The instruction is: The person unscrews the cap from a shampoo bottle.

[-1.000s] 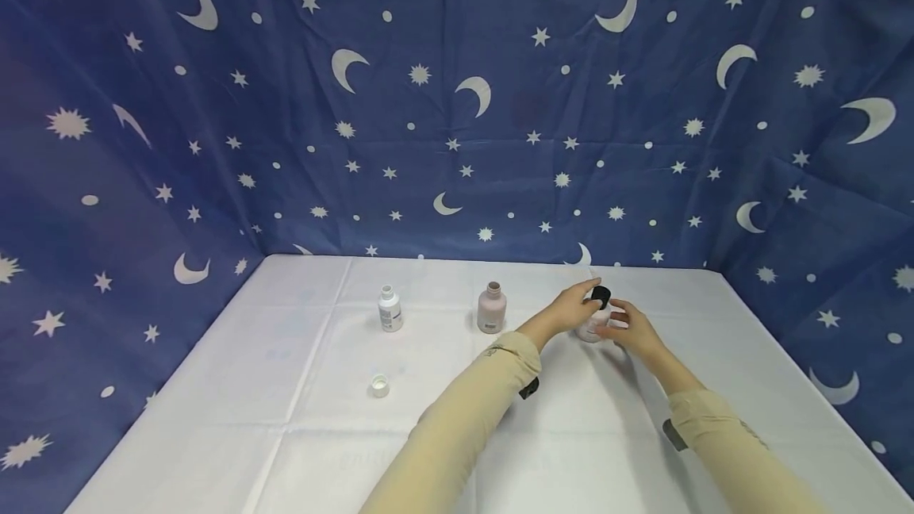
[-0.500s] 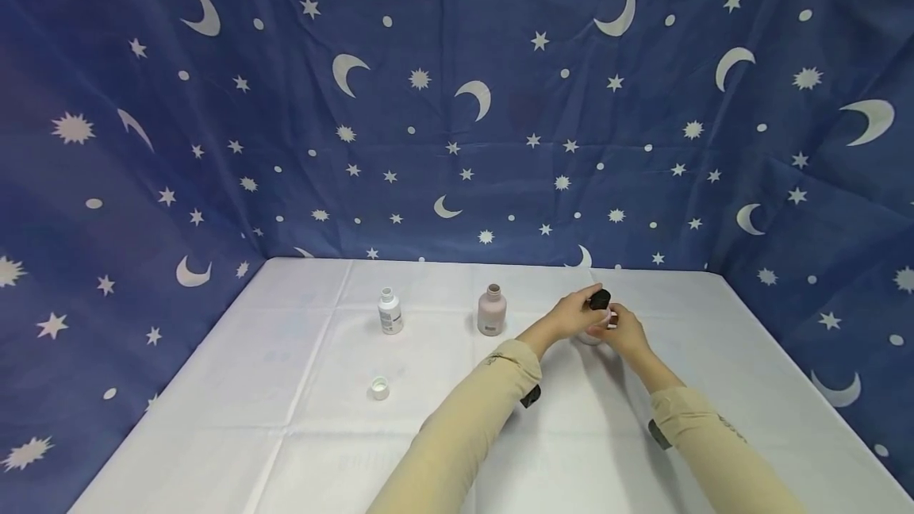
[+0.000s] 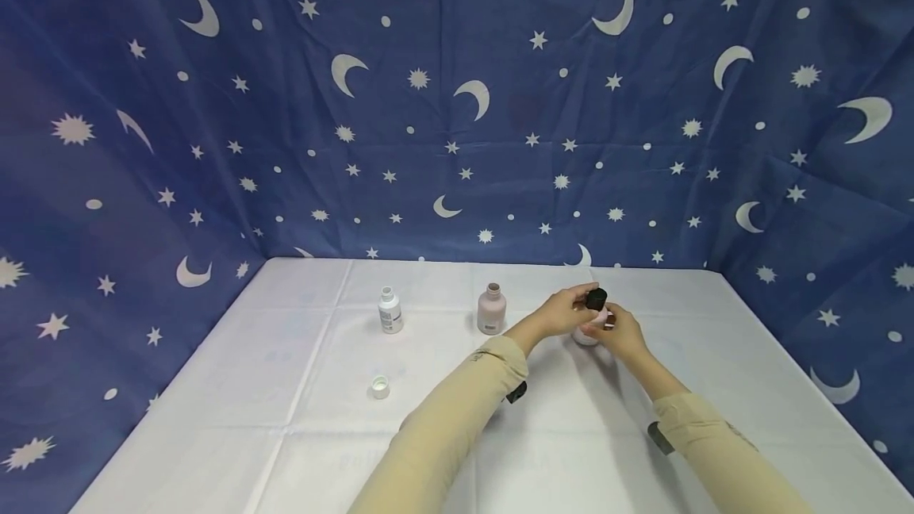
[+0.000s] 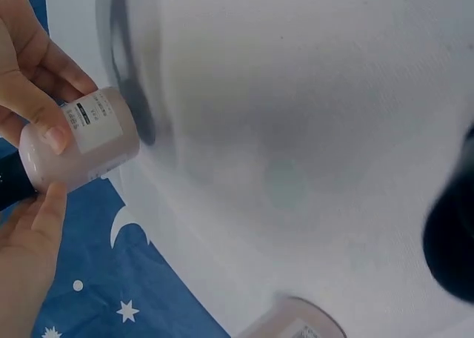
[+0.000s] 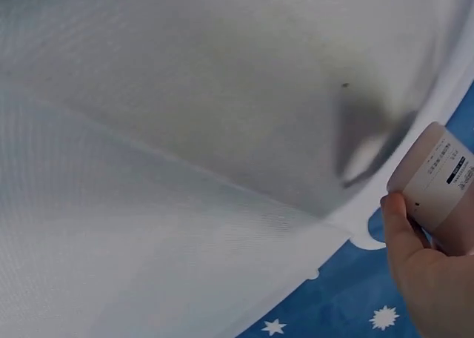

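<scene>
In the head view, a pink bottle (image 3: 587, 333) with a black cap (image 3: 596, 299) is at the back right, between both hands. My left hand (image 3: 559, 313) comes from the left, its thumb and fingers around the cap. From the other side my right hand (image 3: 624, 335) grips the bottle's body. The left wrist view shows the bottle's printed label (image 4: 95, 121), with the right thumb pressed beside it and left fingertips at the shoulder below the cap. The bottle's labelled side (image 5: 441, 179) also shows at the right of the right wrist view, above the right hand.
An uncapped pink bottle (image 3: 492, 311) stands left of the hands. Farther left is an uncapped white bottle (image 3: 389, 312), with a small white cap (image 3: 380, 387) nearer on the white tablecloth (image 3: 343, 450). A blue curtain (image 3: 400, 101) hangs behind.
The right hand has moved in and closed around the bottle's body. Since half a second ago, both hands and the bottle have shifted slightly left.
</scene>
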`<state>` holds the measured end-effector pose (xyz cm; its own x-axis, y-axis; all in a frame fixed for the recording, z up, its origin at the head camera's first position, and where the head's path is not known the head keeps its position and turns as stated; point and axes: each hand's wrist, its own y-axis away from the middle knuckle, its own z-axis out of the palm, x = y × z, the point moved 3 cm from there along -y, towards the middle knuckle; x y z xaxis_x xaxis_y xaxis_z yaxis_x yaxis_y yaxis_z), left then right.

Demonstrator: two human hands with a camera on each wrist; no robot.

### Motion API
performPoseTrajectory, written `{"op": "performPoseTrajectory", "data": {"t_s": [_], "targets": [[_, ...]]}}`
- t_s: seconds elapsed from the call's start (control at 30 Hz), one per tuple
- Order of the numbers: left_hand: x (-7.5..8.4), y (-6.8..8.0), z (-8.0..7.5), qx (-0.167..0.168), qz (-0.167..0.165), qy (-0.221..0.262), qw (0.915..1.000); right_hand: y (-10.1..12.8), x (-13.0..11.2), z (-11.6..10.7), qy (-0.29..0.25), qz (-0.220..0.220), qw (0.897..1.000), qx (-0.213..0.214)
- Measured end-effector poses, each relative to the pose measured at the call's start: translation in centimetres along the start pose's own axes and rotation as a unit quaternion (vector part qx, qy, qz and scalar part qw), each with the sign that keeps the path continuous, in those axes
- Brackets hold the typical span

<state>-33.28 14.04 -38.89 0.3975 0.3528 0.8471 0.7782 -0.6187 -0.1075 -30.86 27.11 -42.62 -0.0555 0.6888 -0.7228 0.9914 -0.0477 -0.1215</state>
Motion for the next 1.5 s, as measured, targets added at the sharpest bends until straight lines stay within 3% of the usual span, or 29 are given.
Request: {"op": "performPoseTrajectory", "data": {"t_s": [0.2, 0.47, 0.77, 1.07, 1.33, 1.5], "targets": [[0.1, 1.4, -0.6, -0.010, 0.024, 0.044, 0.9987, 0.5, -0.7, 0.0, -0.012, -0.020, 1.000, -0.005], [0.5, 3.6, -1.4, -0.003, 0.036, 0.087, 0.9956, 1.7, -2.3, -0.8, -0.002, -0.083, 0.997, 0.000], [2.1, 5.7, -2.3, 0.034, 0.051, 0.057, 0.9965, 3.3, -5.0, -2.0, -0.020, -0.146, 0.989, 0.017], [3.7, 8.0, -3.6, 0.053, 0.070, 0.048, 0.9950, 4.5, -7.1, -2.7, 0.003, -0.170, 0.985, 0.033], [4.4, 10.4, -4.7, 0.040, 0.095, 0.106, 0.9889, 6.4, -9.2, -2.5, -0.006, -0.178, 0.984, 0.023], [4.7, 12.4, -5.6, 0.051, 0.100, 0.074, 0.9910, 7.2, -10.5, -1.8, -0.017, -0.195, 0.981, 0.015]]}}
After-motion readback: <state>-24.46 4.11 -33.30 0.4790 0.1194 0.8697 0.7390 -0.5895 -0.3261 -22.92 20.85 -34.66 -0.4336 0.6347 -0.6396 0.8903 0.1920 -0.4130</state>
